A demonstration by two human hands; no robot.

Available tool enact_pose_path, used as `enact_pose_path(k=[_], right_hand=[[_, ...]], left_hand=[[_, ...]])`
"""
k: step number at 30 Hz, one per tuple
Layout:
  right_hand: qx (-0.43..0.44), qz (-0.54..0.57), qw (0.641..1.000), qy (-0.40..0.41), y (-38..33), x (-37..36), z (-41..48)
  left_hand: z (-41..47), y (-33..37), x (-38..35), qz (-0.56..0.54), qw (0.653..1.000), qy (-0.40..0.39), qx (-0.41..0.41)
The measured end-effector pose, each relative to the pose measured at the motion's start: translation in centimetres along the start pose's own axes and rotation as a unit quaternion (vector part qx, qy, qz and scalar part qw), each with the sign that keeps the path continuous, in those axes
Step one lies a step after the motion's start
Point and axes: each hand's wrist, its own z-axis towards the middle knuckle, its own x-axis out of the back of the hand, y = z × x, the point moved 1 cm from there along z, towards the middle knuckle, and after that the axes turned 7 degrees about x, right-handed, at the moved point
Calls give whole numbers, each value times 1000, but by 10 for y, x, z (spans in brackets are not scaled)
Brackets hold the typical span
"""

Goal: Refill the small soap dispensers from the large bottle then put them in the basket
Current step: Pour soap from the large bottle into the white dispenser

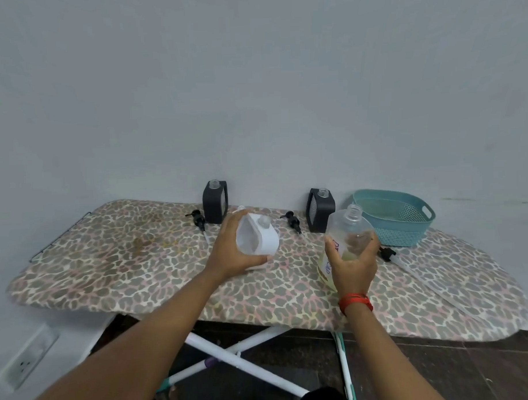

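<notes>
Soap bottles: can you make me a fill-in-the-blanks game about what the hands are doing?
1. The left hand holds the ____ dispenser.
2. The right hand grips the large ____.
3. ____ black dispensers stand by the wall.

Missing words: white; bottle; two.

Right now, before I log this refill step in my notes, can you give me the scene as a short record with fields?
surface: ironing board
left hand: holds white dispenser, pump off
right hand: holds large bottle, neck open
black dispensers: two, upright at back, pumps off
loose pumps: three, lying on board
basket: back right, no dispenser inside
</notes>
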Motion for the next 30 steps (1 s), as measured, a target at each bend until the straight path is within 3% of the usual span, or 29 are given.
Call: enact_pose_path(k=[6,14,22,26,30], right_hand=[[-31,-26,998,-46,-10,1,3],[45,-56,985,-156,-26,0,19],[145,-162,901,-377,-50,-4,50],[172,-258,846,-433,-50,-1,55],[171,-296,823,-453,-53,-3,54]], left_hand=[[-33,-17,-2,-63,996,22,58],[-37,-13,-3,-81,994,30,59],[-39,-16,-3,-55,997,13,46],[-38,-19,-3,-70,997,10,34],[-39,-18,-1,-69,997,-9,31]])
